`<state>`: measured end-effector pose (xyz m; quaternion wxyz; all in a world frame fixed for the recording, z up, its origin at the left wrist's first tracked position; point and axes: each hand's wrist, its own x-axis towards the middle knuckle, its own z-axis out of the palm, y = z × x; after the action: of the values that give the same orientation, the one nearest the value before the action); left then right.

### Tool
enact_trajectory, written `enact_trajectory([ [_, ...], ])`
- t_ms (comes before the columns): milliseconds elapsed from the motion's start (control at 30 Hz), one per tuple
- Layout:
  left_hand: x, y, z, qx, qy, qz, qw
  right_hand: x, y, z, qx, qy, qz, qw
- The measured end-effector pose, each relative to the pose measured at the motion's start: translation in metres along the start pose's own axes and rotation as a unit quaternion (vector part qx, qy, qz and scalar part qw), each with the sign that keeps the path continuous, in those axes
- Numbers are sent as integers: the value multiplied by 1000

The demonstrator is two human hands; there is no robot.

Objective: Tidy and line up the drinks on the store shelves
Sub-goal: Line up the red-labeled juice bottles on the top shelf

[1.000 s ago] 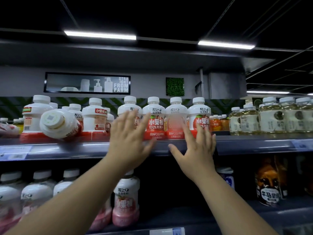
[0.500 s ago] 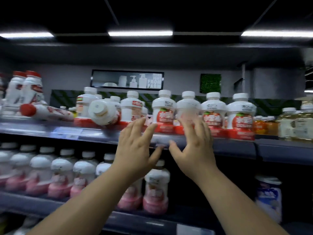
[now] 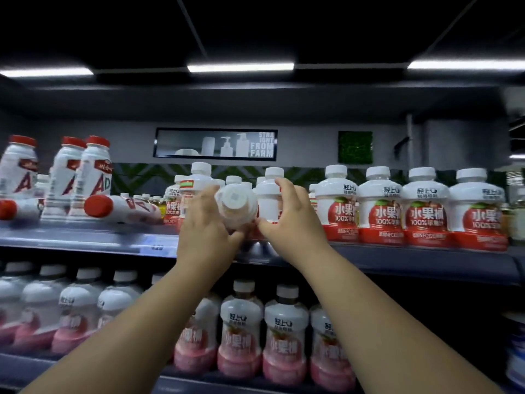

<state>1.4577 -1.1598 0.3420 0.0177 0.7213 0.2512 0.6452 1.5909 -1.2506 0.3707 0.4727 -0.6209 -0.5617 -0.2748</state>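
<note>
Your left hand (image 3: 207, 231) curls around the tipped bottle (image 3: 237, 203), cap facing you, at the upper shelf (image 3: 397, 260) edge; your right hand (image 3: 292, 220) grips the upright bottle (image 3: 268, 201) beside it. Swing the tipped one up carelessly and it could knock the crowded bottles (image 3: 233, 180) behind.

Both hands reach up and forward, side by side.
The left hand (image 3: 207, 223) curls round a tipped bottle (image 3: 237, 206), thumb underneath and fingers behind it. The right hand (image 3: 295, 214), just beside it, hooks its fingers over an upright bottle (image 3: 268, 201) with the thumb low, seemingly clasping it, though blur hides the contact. The left forearm (image 3: 136, 317) and right forearm (image 3: 369, 308) stretch upward, bare, converging.
</note>
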Motion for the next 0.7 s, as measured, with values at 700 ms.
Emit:
enact_trajectory([
  [700,60,-29,6,-24,-122,14,992,39,-11,17,-161,-68,167,970],
])
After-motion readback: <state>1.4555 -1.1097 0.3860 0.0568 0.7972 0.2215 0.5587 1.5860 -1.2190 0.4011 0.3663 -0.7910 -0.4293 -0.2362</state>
